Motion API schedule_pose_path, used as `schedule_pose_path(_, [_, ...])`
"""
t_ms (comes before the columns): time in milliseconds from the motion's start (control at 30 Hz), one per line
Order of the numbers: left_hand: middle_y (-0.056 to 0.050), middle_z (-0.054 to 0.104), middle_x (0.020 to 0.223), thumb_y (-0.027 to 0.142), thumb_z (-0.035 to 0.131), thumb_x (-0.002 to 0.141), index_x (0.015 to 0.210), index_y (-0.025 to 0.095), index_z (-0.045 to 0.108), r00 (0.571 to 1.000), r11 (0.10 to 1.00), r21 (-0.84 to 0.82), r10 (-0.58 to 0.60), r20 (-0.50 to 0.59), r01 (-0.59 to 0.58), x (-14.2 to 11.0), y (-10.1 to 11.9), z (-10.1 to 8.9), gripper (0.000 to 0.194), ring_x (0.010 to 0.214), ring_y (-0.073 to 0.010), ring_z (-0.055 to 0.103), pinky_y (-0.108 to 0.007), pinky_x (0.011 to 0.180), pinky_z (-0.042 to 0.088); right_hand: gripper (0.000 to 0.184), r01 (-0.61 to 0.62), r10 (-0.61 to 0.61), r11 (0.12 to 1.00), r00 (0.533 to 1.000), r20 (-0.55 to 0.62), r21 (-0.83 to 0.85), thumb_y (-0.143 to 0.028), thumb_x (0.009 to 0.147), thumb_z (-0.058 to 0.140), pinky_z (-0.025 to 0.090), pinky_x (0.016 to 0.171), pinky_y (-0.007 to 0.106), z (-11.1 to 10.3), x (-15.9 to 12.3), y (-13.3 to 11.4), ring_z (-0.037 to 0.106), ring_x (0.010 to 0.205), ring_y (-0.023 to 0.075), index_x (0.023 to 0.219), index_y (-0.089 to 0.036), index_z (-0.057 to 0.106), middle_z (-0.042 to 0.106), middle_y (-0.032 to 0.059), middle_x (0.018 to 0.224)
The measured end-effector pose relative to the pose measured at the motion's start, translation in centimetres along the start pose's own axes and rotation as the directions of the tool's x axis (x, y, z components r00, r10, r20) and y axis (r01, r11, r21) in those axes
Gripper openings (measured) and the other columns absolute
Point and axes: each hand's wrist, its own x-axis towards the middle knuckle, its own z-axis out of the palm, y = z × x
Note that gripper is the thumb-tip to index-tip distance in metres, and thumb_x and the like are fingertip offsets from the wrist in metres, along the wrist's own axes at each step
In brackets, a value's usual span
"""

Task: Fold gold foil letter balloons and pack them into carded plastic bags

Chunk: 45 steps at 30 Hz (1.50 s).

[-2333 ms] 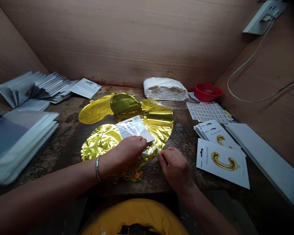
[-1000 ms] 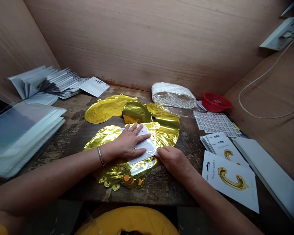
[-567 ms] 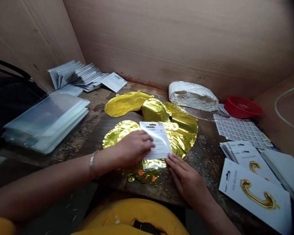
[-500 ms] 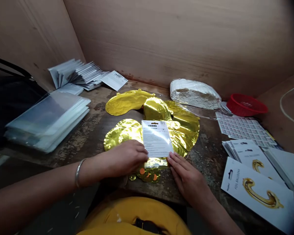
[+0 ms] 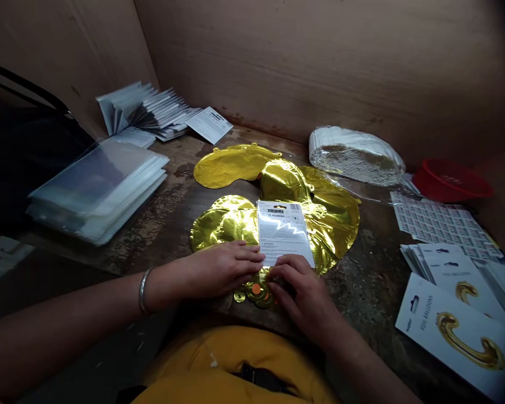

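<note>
While 2 hands [image 5: 258, 278] touch 1 printed card [image 5: 284, 233], gold foil [image 5: 231, 219] beneath

Two bare hands meet above the near edge of a worn, dark brown wooden worktop [image 5: 372, 264]. The left hand [image 5: 223, 269] lies palm down, its fingers together, nearly straight and directed toward the right. A plain silver metal bangle [image 5: 142, 290] circles the left wrist, and the bare left forearm [image 5: 73, 322] slants in from the lower left. Opposite, the right hand [image 5: 301, 286] arches with bent fingers, thumb below the index finger, tips aimed left; whether they touch is unclear. The bare right forearm [image 5: 362, 359] rises from the lower right.
</note>
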Motion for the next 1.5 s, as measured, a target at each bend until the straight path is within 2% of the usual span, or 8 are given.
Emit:
schedule_pose_path(100, [-0.009,0.062,0.130,0.018,0.053,0.094,0.121,0.016,0.061,1.000,1.000,0.018,-0.009,0.005,0.009,-0.2,0.0,0.1,0.029,0.127,-0.0229,0.052,-0.042,0.113,0.036,0.029,0.083,-0.086,0.992,0.996,-0.029,-0.094,-0.009,0.091,0.053,0.050,0.086,0.037,0.4,-0.4,-0.5,0.053,0.101,0.0221,0.117,-0.020,0.061,0.056,0.0102,0.106])
schedule_pose_path(233, [-0.009,0.063,0.129,0.018,0.053,0.093,0.121,0.017,0.062,1.000,1.000,0.004,-0.026,0.007,0.026,0.0,0.1,0.0,0.029,0.128,-0.0228,0.052,-0.043,0.114,0.035,0.023,0.161,-0.178,0.975,0.977,-0.113,-0.151,-0.008,0.092,0.053,0.049,0.089,0.036,0.9,-0.7,-1.0,0.053,0.105,0.0222,0.108,-0.021,0.063,0.057,0.0101,0.108])
schedule_pose_path(633, [-0.010,0.062,0.129,0.018,0.055,0.091,0.120,0.016,0.062,0.998,0.998,-0.012,-0.065,0.021,0.065,0.2,0.5,-0.4,0.029,0.127,-0.0243,0.052,-0.043,0.112,0.036,0.021,0.168,-0.177,0.974,0.983,-0.049,-0.151,-0.006,0.089,0.050,0.049,0.090,0.040,0.0,-0.7,-1.8,0.051,0.112,0.0258,0.096,-0.021,0.064,0.058,0.0098,0.108])
schedule_pose_path(800, [-0.011,0.062,0.129,0.017,0.055,0.092,0.123,0.015,0.060,0.997,0.997,-0.011,-0.071,0.029,0.071,0.3,0.5,-0.5,0.032,0.126,-0.0248,0.053,-0.044,0.111,0.037,0.015,0.132,-0.141,0.963,0.990,-0.024,-0.234,-0.013,0.089,0.056,0.049,0.081,0.042,-0.8,1.3,-1.2,0.052,0.094,0.0256,0.097,-0.021,0.065,0.061,0.0082,0.095])
schedule_pose_path(1067, [-0.008,0.063,0.128,0.018,0.052,0.093,0.119,0.017,0.061,0.997,0.997,-0.014,-0.079,0.011,0.079,0.4,0.6,-0.3,0.028,0.124,-0.0240,0.054,-0.043,0.112,0.035,0.011,0.107,-0.099,0.991,0.990,0.099,-0.082,-0.012,0.092,0.053,0.047,0.079,0.038,-0.2,2.1,-0.6,0.051,0.093,0.0230,0.092,-0.020,0.061,0.057,0.0075,0.097])
schedule_pose_path(1300, [-0.010,0.070,0.101,0.028,0.050,0.095,0.094,0.015,0.065,0.981,0.984,0.082,-0.144,-0.133,0.156,1.8,1.8,1.1,0.020,0.102,-0.0225,0.063,-0.039,0.102,0.043,0.009,-0.040,0.035,0.988,0.999,0.036,0.149,-0.017,0.093,0.046,0.047,0.083,0.037,0.6,2.0,-1.4,0.052,0.094,0.0218,0.087,-0.022,0.050,0.053,0.0077,0.100])
schedule_pose_path(1400, [-0.010,0.069,0.095,0.019,0.046,0.095,0.088,0.015,0.064,0.986,0.984,0.121,-0.115,-0.122,0.130,2.0,1.7,1.7,0.019,0.098,-0.0213,0.064,-0.036,0.095,0.048,0.009,-0.133,0.138,0.947,0.990,0.002,0.293,-0.024,0.096,0.045,0.049,0.082,0.036,-1.8,0.0,-1.7,0.056,0.093,0.0221,0.088,-0.024,0.051,0.057,0.0072,0.098])
schedule_pose_path(1500, [-0.010,0.068,0.093,0.015,0.047,0.093,0.087,0.016,0.063,0.986,0.981,0.133,-0.126,-0.107,0.140,1.6,1.5,1.7,0.017,0.095,-0.0211,0.064,-0.035,0.090,0.050,0.012,-0.276,0.314,0.864,0.949,-0.022,0.422,-0.030,0.096,0.044,0.054,0.073,0.036,-5.9,-5.9,-1.1,0.061,0.087,0.0245,0.090,-0.028,0.055,0.062,0.0077,0.092])
